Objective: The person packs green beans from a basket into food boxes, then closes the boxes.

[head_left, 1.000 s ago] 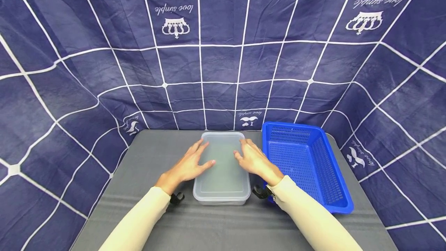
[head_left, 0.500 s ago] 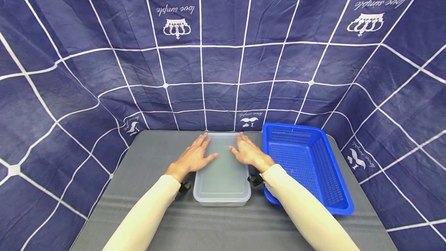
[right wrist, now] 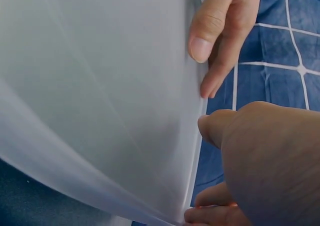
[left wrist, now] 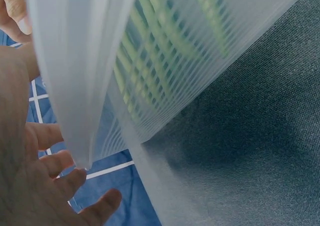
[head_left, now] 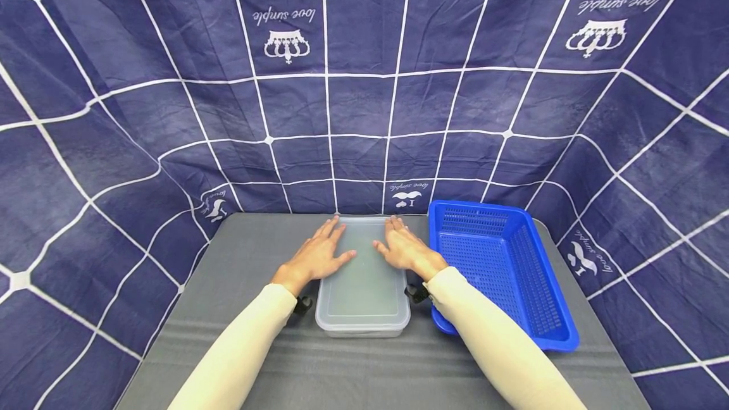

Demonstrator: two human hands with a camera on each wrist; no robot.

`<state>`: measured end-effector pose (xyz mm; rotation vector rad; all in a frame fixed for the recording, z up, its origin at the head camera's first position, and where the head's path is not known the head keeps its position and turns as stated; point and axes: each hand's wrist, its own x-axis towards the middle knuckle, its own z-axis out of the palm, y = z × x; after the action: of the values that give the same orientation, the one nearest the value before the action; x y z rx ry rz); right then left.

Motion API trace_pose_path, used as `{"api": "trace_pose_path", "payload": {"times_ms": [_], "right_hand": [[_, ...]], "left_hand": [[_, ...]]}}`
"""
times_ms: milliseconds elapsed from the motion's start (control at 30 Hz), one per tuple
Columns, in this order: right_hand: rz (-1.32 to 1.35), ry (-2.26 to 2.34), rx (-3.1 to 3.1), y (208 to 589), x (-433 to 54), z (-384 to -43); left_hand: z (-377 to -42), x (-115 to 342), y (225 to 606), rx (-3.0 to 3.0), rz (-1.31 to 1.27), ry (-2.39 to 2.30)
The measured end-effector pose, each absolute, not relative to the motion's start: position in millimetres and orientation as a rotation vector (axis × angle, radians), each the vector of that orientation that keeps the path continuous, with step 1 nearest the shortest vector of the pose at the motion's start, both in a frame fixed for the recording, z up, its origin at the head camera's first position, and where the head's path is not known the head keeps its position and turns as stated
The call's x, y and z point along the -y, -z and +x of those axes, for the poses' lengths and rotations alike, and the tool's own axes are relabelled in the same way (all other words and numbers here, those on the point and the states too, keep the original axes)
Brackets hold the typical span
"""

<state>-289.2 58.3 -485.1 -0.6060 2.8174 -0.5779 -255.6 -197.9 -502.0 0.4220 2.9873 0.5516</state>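
A translucent lidded plastic food container (head_left: 364,293) stands on the table in the head view. Long green stalks like beans (left wrist: 155,51) show through its ribbed side in the left wrist view; their exact kind is blurred by the plastic. My left hand (head_left: 312,258) lies with spread fingers along the lid's left side, thumb pointing inward. On the opposite side my right hand (head_left: 407,250) rests over the lid's right edge, fingers toward the far corner. From the right wrist, both the right hand (right wrist: 270,158) and the left hand (right wrist: 230,21) appear at the lid's edge.
Right of the container stands a blue perforated plastic basket (head_left: 484,271), with my right forearm across its near left part. The grey table (head_left: 228,283) ends at a blue curtain (head_left: 359,106) with white lines, at the back and both sides.
Both hands have moved forward and come down onto the lid's far part over the past second. Through the last half second they are nearly still. The container and basket have stayed put.
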Motion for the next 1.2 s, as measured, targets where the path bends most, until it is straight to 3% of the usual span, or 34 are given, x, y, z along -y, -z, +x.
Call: {"api": "trace_pose_path", "payload": {"times_ms": [667, 1200], "right_hand": [[-0.591, 0.524, -2.854, 480.3, -62.8, -295.2], [-0.563, 0.647, -2.792, 483.9, -69.7, -283.5]], "left_hand": [[-262.4, 194.7, 506.9, -3.047, 0.416, -0.466], [-244.6, 197.7, 506.4, -2.989, 0.433, -0.485]]}}
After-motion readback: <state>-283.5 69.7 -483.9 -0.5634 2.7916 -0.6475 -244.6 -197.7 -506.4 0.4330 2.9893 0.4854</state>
